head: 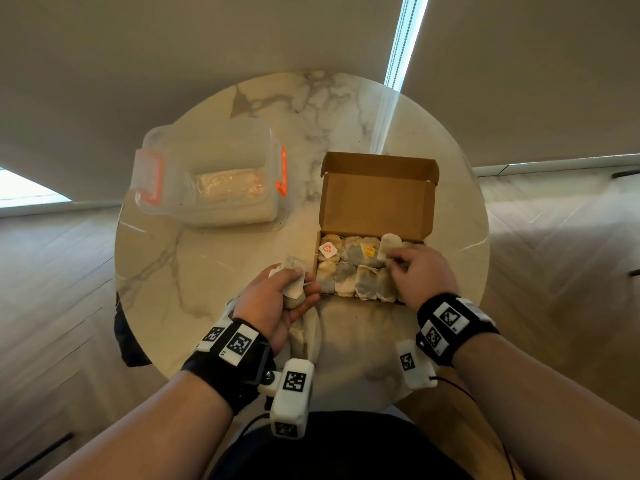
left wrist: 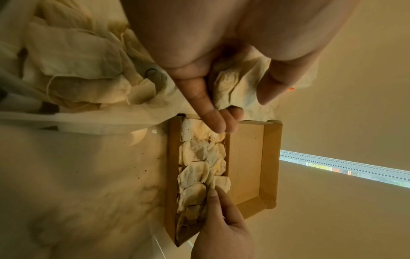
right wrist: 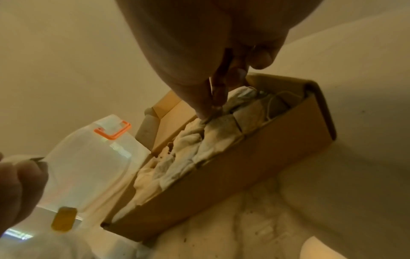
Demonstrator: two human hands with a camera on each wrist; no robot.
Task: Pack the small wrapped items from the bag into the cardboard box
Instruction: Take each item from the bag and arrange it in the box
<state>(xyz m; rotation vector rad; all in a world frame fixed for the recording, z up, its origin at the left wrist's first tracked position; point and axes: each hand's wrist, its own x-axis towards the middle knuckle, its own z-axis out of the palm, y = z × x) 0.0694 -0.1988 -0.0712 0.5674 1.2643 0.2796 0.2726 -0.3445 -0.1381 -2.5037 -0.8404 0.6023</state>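
Here the deciding relation is seen at the right end of the cardboard box [head: 375, 206]: a tea bag [head: 388, 247] is pinched by the right hand [head: 420, 271] at its lower edge, thumb and forefinger closed on the paper, and it is stood upright in the far row of the box, its long axis pointing away from the person. The fingertips [right wrist: 205, 113] are seen in the right wrist view pressed down among the packed bags, so the bag lies directly at and just beyond them, towards the raised lid. The box is shown nearly filled with two rows of wrapped bags standing on edge; only the right end, under the hand, may hold room, though that corner is hidden. A small bunch of further tea bags [head: 292, 284] is gripped in the left hand [head: 277, 303], fingers curled round it, just beside the box's left wall and above the cloth bag [head: 346, 327] spread on the marble table [head: 214, 258]. The right hand is judged the nearer for seating the bag; a downward push along the bag's long axis appears called for. A clear lidded container [head: 207, 174] stands well apart at the far left.
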